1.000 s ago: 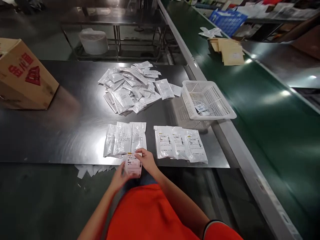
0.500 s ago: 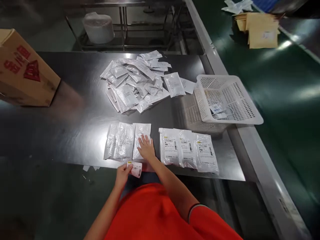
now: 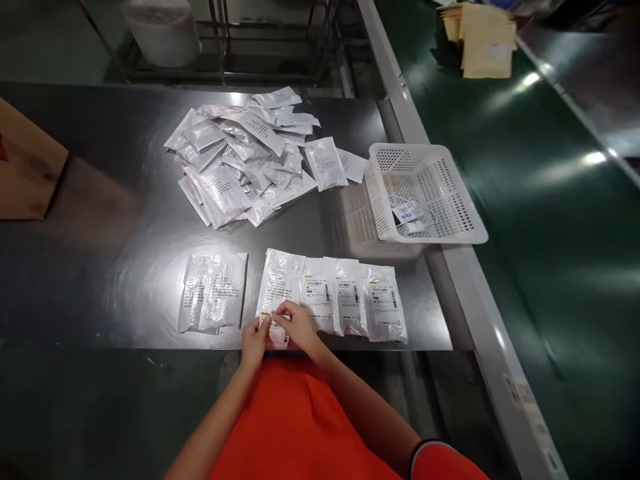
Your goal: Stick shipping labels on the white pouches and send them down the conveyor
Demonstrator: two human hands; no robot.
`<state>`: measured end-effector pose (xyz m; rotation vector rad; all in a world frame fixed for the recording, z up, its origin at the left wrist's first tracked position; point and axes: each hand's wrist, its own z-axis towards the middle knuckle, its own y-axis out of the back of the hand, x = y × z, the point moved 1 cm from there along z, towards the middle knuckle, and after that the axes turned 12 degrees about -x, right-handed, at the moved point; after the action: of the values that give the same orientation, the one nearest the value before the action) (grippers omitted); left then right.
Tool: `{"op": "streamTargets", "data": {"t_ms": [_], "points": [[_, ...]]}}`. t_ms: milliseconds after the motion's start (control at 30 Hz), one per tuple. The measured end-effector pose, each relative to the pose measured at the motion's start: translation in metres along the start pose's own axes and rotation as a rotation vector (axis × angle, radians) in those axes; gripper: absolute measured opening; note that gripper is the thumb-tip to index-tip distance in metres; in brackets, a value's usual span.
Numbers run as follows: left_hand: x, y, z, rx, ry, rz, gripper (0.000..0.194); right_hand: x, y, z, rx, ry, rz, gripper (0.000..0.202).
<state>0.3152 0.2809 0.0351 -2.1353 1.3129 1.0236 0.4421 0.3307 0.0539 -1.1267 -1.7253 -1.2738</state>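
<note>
Between my hands is a shipping label (image 3: 278, 335) with a yellow mark, held at its top edge over the lower end of a white bubble mailer (image 3: 281, 277). My left hand (image 3: 255, 341) pinches the label's left corner between thumb and finger. The fingers of my right hand (image 3: 299, 327) are closed on the top edge beside it. To the right, several labelled mailers (image 3: 349, 297) lie overlapped in a row. Left of my hands, unlabelled bubble mailers (image 3: 220, 293) lie in a small stack with printed text facing up.
A large heap of white mailers (image 3: 240, 160) lies farther back on the metal table (image 3: 125, 267). A white perforated basket (image 3: 463, 233) with a few small items stands at the right, beside a green conveyor (image 3: 550, 253) carrying brown envelopes (image 3: 487, 47). A cardboard box (image 3: 30, 167) is at the left.
My right hand has slid a mailer rightward against the labelled row, then come to the label. My left hand has brought the label over that mailer. The camera view has shifted right.
</note>
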Motion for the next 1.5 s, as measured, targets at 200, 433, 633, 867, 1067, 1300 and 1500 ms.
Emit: {"op": "streamTargets", "data": {"t_ms": [200,433,633,867,1067,1300,1500], "points": [[0.019,0.007,-0.001,0.081,0.104,0.03,0.05,-0.014,0.002,0.037,-0.288,0.091,-0.19,0.011],[0.065,0.057,-0.017,0.124,0.219,0.21,0.056,-0.024,-0.005,0.117,-0.407,0.13,-0.63,0.013],[0.067,0.103,-0.052,0.193,0.175,0.271,0.052,-0.035,-0.035,0.092,-0.445,0.299,-0.888,0.047],[0.036,0.126,-0.06,0.139,-0.012,0.319,0.046,-0.066,-0.048,0.068,-0.116,0.41,-0.972,0.072],[0.019,0.12,-0.041,0.082,-0.125,0.209,0.04,-0.044,-0.007,0.06,-0.026,0.446,-0.787,0.047],[0.023,0.137,-0.031,0.207,-0.085,0.15,0.044,0.033,-0.081,-0.007,-0.005,0.154,0.031,0.029],[-0.002,0.157,-0.014,0.117,-0.097,0.057,0.058,0.054,-0.104,-0.038,-0.028,0.059,0.074,0.015]]}}
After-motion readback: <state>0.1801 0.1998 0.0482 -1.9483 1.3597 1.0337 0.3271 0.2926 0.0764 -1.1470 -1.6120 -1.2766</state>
